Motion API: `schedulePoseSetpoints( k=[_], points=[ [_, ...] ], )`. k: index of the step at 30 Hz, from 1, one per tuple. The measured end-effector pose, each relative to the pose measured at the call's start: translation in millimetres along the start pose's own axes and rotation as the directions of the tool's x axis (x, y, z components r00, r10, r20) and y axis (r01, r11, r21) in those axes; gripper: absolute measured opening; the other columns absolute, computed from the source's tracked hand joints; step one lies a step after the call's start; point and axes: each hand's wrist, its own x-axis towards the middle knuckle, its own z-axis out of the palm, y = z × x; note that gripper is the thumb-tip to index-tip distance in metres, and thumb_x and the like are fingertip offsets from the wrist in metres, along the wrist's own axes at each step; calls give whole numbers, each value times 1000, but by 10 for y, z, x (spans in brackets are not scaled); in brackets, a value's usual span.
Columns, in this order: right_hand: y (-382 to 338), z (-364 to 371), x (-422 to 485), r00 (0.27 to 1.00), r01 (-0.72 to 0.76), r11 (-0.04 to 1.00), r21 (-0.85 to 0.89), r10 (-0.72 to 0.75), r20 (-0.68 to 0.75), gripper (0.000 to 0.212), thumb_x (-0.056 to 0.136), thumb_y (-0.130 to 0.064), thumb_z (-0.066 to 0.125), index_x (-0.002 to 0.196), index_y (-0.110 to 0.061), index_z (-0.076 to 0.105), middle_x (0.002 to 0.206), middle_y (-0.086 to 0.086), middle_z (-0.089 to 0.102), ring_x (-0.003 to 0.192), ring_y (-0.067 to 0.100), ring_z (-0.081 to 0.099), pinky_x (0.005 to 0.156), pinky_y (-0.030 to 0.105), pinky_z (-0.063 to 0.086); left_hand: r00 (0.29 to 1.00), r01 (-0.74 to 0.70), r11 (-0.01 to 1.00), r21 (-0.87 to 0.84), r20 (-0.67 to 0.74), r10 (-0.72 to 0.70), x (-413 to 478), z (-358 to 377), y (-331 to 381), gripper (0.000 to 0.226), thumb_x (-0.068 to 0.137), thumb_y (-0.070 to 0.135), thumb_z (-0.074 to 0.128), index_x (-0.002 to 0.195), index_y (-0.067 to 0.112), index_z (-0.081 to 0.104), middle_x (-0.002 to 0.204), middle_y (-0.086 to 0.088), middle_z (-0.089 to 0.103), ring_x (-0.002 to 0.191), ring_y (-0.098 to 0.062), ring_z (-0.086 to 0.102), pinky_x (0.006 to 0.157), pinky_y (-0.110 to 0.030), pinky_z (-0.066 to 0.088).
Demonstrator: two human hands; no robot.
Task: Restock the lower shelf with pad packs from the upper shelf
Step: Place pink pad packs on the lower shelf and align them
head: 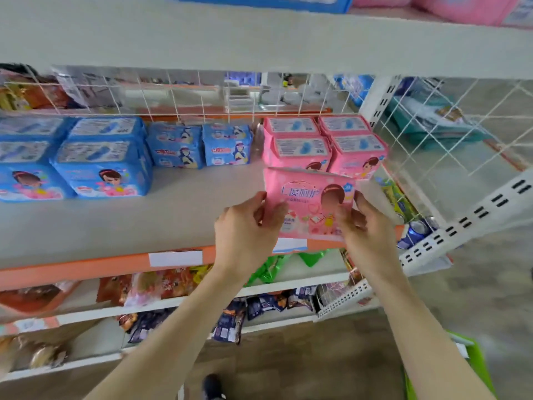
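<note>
Both my hands hold one pink pad pack point(310, 197) upright just above the front of the white shelf point(144, 226) with the orange lip. My left hand point(248, 226) grips its left edge, thumb on the front. My right hand point(366, 223) grips its right edge. Directly behind it stand stacked pink pad packs point(323, 145) at the shelf's right end. Blue pad packs point(101, 157) fill the left side, with smaller blue packs point(199, 148) in the middle. More pink packs point(461, 8) lie on the shelf above, at the top right.
A white wire grid point(202, 93) backs the shelf and a wire side panel point(450, 134) closes its right end. Snack bags point(161, 287) and dark packets point(259, 310) fill the shelves below. A green basket edge point(476, 368) sits at the lower right on the floor.
</note>
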Motion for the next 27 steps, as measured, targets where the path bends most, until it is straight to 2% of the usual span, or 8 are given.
schedulePoseSetpoints(
  k=[2, 4, 7, 10, 14, 18, 22, 27],
  points=[
    [90, -59, -30, 1000, -6, 999, 41, 7, -20, 12, 98, -19, 60, 108, -12, 66, 87, -8, 71, 79, -1, 66, 72, 18, 49, 999, -18, 1000, -18, 41, 19, 20, 117, -6, 31, 89, 50, 61, 98, 21, 66, 47, 6, 42, 57, -24, 34, 57, -31, 35],
    [184, -159, -55, 999, -11, 998, 58, 13, -36, 15, 98, -15, 61, 111, -15, 67, 92, -8, 73, 83, -3, 66, 72, 9, 45, 996, -18, 997, -78, 83, 25, -2, 251, 14, 32, 90, 45, 65, 117, 27, 63, 50, 4, 48, 59, -26, 40, 62, -32, 39],
    [298, -359, 14, 998, -16, 997, 70, 20, -56, 30, 96, -11, 62, 125, -20, 64, 99, -15, 75, 94, -3, 68, 78, 9, 49, 982, -40, 987, -158, 178, 69, 9, 472, 63, 23, 90, 44, 61, 102, 25, 65, 66, 5, 66, 59, -19, 60, 64, -35, 56],
    [471, -554, 214, 999, -12, 999, 52, 15, -52, 40, 95, -5, 61, 121, -36, 62, 102, -22, 73, 99, -1, 69, 85, 16, 52, 971, -22, 976, -215, 228, 72, 121, 814, 58, 14, 92, 31, 67, 103, 21, 68, 86, 9, 75, 79, -14, 73, 80, -36, 61],
    [810, -686, 514, 994, -59, 998, 16, 60, -92, 33, 94, -2, 61, 112, -29, 63, 99, -2, 74, 96, 16, 70, 84, 32, 56, 971, 23, 982, -187, 239, 23, 269, 1334, 129, 24, 90, 20, 71, 114, 20, 68, 95, 8, 76, 87, -11, 72, 84, -30, 60],
    [1125, -786, 834, 995, -88, 996, -1, 87, -50, 32, 93, -1, 63, 122, -16, 63, 104, -6, 72, 100, 10, 68, 72, 9, 49, 971, 118, 987, -111, 223, -91, 372, 1736, 131, 29, 85, 27, 70, 112, 18, 67, 93, 4, 76, 87, -17, 72, 85, -43, 60],
    [1375, -799, 1076, 998, -50, 999, 15, 51, -42, 51, 82, 21, 56, 123, -9, 63, 105, -7, 72, 97, -4, 66, 77, 12, 53, 977, 139, 983, -122, 178, -116, 421, 1994, 127, 44, 85, 23, 77, 127, 26, 65, 97, 21, 72, 94, 2, 70, 92, -27, 57],
    [1443, -706, 1386, 1000, -15, 998, 60, 16, -12, 36, 85, -6, 75, 113, -23, 62, 88, -15, 68, 78, -10, 63, 68, 6, 44, 995, 101, 993, -62, 5, -101, 619, 2186, 125, 48, 84, 19, 80, 129, 16, 66, 89, 12, 76, 71, 18, 62, 70, -1, 44]
  ],
)
